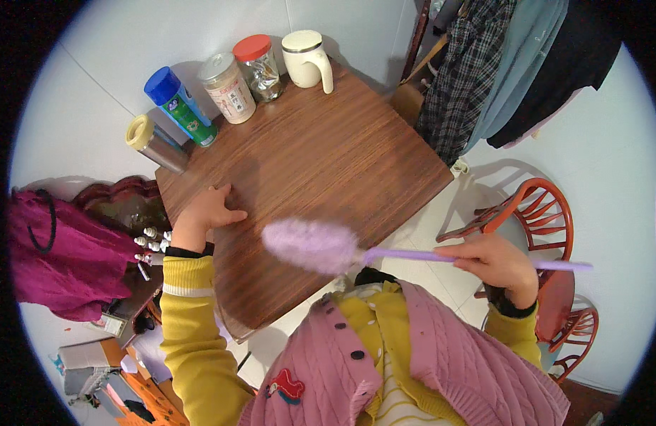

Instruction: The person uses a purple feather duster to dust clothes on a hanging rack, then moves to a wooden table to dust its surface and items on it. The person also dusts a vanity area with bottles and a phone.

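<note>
My right hand (495, 261) grips the thin purple handle of a fluffy duster (309, 245). The duster's pale purple head, slightly blurred, is over the near part of a brown wood-grain table (317, 154); whether it touches the top I cannot tell. My left hand (208, 210) rests at the table's left side with its fingers spread and nothing in it. Beyond that hand, along the wall, stand a steel tumbler with a cream lid (160, 146), a green canister with a blue cap (184, 109), a labelled clear-lidded jar (229, 90), a red-lidded jar (261, 69) and a cream lidded mug (304, 58).
Clothes (466, 80) hang beyond the table's right corner. Red wooden chairs (546, 207) stand to the right on a tiled floor. At left, a magenta cloth (67, 255) hangs by small white-capped bottles (152, 242). Boxes (88, 354) lie at lower left.
</note>
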Motion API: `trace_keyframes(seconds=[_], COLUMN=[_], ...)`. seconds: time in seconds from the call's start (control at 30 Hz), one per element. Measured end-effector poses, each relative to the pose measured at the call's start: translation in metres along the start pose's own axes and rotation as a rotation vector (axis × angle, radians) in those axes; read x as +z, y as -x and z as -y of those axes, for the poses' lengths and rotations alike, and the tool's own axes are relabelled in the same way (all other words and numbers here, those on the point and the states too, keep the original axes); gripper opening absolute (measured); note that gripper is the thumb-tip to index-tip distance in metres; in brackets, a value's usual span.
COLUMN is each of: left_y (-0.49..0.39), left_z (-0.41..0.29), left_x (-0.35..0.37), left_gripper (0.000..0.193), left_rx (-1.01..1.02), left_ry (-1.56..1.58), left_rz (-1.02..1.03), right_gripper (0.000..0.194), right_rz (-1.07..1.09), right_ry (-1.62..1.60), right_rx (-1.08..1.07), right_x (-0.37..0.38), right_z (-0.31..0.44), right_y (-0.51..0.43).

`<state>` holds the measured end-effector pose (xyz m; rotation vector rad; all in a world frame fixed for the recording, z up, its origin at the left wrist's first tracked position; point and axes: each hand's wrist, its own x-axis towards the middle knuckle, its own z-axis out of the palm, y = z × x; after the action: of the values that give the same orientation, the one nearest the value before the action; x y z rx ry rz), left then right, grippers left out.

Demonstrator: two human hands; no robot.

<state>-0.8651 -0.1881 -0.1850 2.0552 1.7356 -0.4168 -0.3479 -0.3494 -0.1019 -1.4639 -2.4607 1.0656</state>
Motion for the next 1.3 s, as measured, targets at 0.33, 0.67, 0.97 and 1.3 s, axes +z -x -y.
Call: trace_keyframes(seconds=[0.33, 0.67, 0.97, 1.3], left_y=[0.035, 0.052, 0.080, 0.051], left_z=[-0.054, -0.223, -0.198, -0.237], left_x=[-0.029, -0.105, -0.265, -0.272], left_gripper=[0.055, 0.036, 0.029, 0.035], left_rx=[0.103, 0.553, 0.860, 0.842], left_ry=[0.358, 1.579, 1.817, 1.652], left_rz=[0.155, -0.365, -1.003, -1.049], right_gripper=[0.041, 0.060, 0.065, 0.057], right_rz=[-0.605, -0.702, -0.379, -0.704], right_ry=[0.037, -0.202, -0.424, -0.330], right_rx=[-0.088, -0.573, -0.551, -0.741], right_x=[0.005, -0.023, -0.060, -0.098], right_z=[-0.001, 0.084, 0.084, 0.094], right_y=[-0.092, -0.161, -0.155, -0.213])
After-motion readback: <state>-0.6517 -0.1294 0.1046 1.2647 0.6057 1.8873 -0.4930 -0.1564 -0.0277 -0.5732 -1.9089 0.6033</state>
